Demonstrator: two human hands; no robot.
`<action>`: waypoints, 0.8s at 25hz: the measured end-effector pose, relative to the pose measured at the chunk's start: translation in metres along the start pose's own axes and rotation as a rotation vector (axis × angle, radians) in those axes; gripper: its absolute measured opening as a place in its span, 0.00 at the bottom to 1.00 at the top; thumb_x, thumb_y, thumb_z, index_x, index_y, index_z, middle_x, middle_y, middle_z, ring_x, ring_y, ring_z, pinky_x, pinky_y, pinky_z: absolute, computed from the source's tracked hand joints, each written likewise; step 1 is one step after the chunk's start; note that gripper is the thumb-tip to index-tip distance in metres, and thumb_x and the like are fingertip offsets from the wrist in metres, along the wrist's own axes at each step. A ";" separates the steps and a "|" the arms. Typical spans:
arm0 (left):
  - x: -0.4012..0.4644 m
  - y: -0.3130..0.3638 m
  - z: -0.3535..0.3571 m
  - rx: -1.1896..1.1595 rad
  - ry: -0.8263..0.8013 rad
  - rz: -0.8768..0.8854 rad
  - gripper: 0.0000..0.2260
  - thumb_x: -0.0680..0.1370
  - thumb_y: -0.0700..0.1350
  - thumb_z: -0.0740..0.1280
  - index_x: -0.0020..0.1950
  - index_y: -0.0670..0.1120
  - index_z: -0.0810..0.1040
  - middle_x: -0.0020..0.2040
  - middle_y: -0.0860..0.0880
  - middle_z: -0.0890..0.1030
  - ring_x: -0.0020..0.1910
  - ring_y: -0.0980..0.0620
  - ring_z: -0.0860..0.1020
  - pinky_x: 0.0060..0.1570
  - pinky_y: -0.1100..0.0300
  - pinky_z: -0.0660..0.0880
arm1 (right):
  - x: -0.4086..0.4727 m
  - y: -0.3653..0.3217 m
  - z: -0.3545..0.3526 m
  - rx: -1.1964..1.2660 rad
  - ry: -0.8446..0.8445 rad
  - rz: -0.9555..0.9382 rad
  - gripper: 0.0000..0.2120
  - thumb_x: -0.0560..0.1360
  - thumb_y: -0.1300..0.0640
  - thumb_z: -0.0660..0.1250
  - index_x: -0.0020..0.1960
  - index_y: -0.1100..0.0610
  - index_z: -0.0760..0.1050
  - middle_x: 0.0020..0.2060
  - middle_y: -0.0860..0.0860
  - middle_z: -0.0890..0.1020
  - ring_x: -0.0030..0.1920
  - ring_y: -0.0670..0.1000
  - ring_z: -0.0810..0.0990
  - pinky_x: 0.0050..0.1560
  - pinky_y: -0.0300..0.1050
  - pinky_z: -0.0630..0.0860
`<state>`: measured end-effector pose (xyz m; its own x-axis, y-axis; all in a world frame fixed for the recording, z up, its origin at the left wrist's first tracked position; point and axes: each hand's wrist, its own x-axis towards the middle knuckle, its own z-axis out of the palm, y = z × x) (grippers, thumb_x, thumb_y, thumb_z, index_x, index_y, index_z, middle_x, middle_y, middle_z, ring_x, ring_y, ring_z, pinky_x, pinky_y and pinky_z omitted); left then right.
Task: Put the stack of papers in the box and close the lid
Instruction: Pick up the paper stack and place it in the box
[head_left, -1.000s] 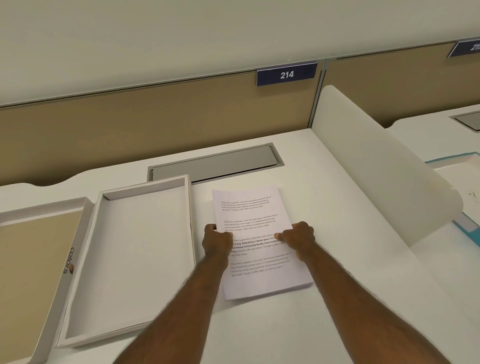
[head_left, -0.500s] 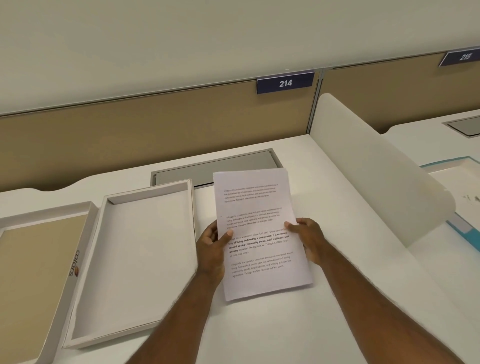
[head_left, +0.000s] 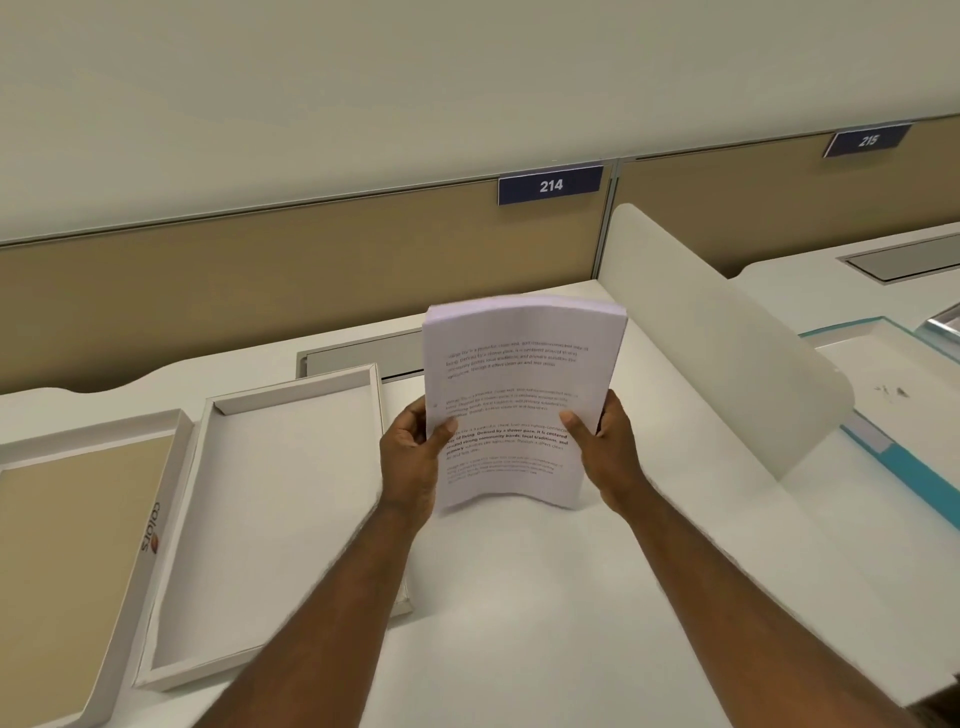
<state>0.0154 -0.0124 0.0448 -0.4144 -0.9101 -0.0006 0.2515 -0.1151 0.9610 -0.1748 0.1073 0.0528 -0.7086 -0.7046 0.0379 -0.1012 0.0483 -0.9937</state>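
A thick stack of printed white papers (head_left: 519, 374) is held up off the desk, tilted toward me and slightly bowed. My left hand (head_left: 413, 457) grips its left edge and my right hand (head_left: 605, 449) grips its right edge, thumbs on the top page. Left of the stack lies an open white box tray (head_left: 291, 499), with nothing in it. Further left lies a second shallow tray with a tan inside (head_left: 57, 561) and a printed logo on its rim; which one is the lid I cannot tell.
A white curved divider (head_left: 727, 353) rises on the right side of the desk. A grey cable hatch (head_left: 358, 358) sits behind the box. A tan partition with sign 214 (head_left: 550, 184) runs along the back. A teal-edged tray (head_left: 904, 415) lies on the neighbouring desk.
The stack lay flat on the desk under both hands; both hands have now lifted it and tilted it up, with its far end raised.
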 end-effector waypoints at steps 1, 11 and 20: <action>-0.003 -0.003 -0.001 0.032 0.005 0.004 0.15 0.74 0.34 0.70 0.59 0.46 0.80 0.55 0.44 0.84 0.53 0.42 0.82 0.54 0.46 0.81 | -0.005 0.001 0.001 -0.016 -0.008 -0.017 0.17 0.77 0.61 0.67 0.65 0.59 0.69 0.58 0.56 0.80 0.58 0.55 0.80 0.59 0.56 0.79; 0.002 0.010 0.014 0.301 0.038 0.131 0.18 0.77 0.44 0.69 0.63 0.51 0.67 0.53 0.63 0.79 0.54 0.60 0.80 0.46 0.66 0.79 | -0.007 -0.013 0.023 -0.025 0.183 -0.103 0.22 0.70 0.54 0.75 0.61 0.54 0.72 0.52 0.50 0.82 0.51 0.51 0.82 0.50 0.46 0.82; 0.005 0.005 0.011 0.541 0.017 0.168 0.07 0.82 0.46 0.60 0.58 0.50 0.64 0.51 0.57 0.77 0.44 0.61 0.79 0.33 0.75 0.75 | -0.010 0.014 0.021 -0.270 0.127 -0.107 0.15 0.79 0.56 0.62 0.63 0.61 0.67 0.53 0.57 0.81 0.47 0.52 0.77 0.44 0.40 0.74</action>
<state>0.0050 -0.0135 0.0526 -0.3922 -0.9050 0.1646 -0.1731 0.2483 0.9531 -0.1545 0.1002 0.0360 -0.7636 -0.6227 0.1707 -0.3496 0.1764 -0.9202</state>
